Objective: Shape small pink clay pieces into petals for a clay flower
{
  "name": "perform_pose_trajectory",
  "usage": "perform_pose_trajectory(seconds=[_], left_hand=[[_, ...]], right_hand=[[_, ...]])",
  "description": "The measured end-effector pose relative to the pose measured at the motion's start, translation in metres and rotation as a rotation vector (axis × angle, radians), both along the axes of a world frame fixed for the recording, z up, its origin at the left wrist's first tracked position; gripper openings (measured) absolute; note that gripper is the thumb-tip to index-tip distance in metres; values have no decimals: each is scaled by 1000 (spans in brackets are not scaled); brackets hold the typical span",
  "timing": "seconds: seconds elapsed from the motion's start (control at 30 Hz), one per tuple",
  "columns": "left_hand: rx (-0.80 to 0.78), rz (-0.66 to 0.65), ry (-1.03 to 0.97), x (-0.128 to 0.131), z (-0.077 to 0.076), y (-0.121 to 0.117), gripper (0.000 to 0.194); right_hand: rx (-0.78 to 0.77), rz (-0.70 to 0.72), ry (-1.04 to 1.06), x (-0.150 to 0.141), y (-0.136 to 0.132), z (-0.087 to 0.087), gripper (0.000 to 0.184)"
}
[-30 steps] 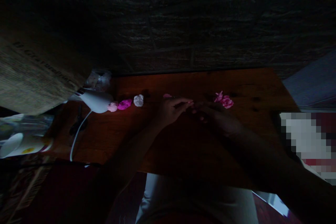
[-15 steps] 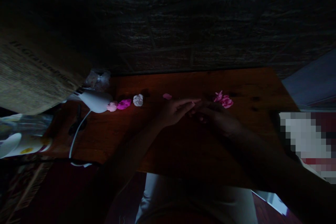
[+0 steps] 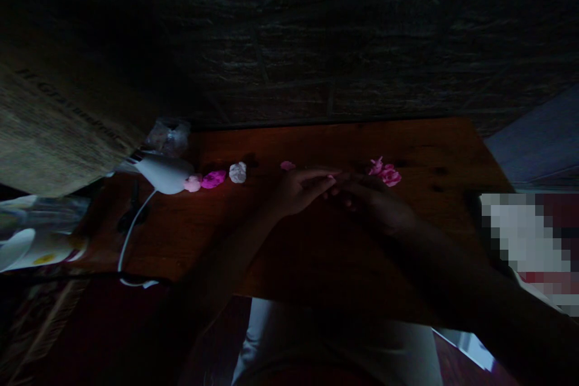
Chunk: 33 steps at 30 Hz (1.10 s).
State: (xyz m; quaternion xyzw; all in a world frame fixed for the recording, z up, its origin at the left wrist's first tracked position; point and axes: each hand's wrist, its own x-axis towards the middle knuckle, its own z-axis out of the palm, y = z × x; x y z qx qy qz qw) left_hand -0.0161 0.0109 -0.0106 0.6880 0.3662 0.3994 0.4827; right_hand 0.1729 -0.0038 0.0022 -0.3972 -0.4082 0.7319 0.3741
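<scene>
In dim light, my left hand and my right hand meet fingertip to fingertip above the wooden table. A tiny pink bit, probably soft clay, shows at my left thumb and forefinger, which are pinched together. The right fingers are bent and closed in against it; whatever lies between them is hidden. Just beyond my left hand rests a small flat pink piece. Past my right fingers lies a ruffled pink flower-like shape. Off to the left sit a white lump, a magenta lump and a pale pink lump.
A white rounded device with a white cable stands at the left, near crumpled clear plastic. A paper cup lies at the left edge. Behind the table rises a dark brick-patterned wall.
Both hands stay almost in place. The fingertips shift very slightly against each other, and the small pink bit shows a little more clearly. The lumps on the table have not moved.
</scene>
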Motion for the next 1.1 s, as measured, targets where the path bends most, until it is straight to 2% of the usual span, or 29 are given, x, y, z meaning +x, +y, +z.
perform_pose_trajectory(seconds=[0.23, 0.4, 0.6, 0.73, 0.9, 1.1], left_hand=[[36, -16, 24, 0, 3, 0, 35], [73, 45, 83, -1, 6, 1, 33], [33, 127, 56, -2, 8, 1, 26], [22, 125, 8, -1, 7, 0, 21], [3, 134, -73, -1, 2, 1, 25], [9, 114, -70, -1, 0, 0, 28]], right_hand=[[-32, 14, 17, 1, 1, 1, 21], [-39, 24, -4, 1, 0, 4, 19], [-44, -4, -50, 1, 0, 3, 19], [-2, 7, -77, 1, -1, 1, 20], [42, 7, -117, 0, -1, -1, 26], [131, -60, -230, 0, -3, -3, 38]])
